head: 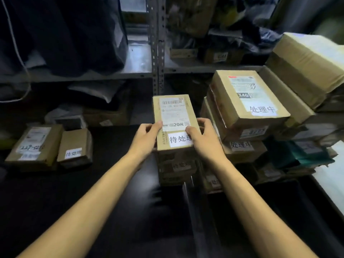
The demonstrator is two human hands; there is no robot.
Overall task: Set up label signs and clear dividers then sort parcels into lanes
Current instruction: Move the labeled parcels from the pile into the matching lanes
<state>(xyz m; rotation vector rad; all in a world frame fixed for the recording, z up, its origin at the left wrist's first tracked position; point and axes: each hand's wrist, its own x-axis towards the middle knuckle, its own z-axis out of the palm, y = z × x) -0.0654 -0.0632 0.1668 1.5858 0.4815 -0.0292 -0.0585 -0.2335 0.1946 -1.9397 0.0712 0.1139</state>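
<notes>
A long cardboard parcel [173, 112] with a shipping label and a white sign reading 待处理 sits on top of a middle stack [176, 170] of similar parcels. My left hand [147, 136] grips its left side, thumb on the label. My right hand [204, 135] grips its right side, thumb on top. To the right rises a stack of boxes [243, 101] whose signs read 处理中. At the left two small parcels [42, 144] lie on the black table, one with a 待处理 sign.
Grey metal shelving [156, 53] with dark bags and boxes stands behind the black table [93, 202]. Large boxes [307, 66] pile up at the far right above teal packages [297, 155]. A pale surface [333, 179] shows at the right edge.
</notes>
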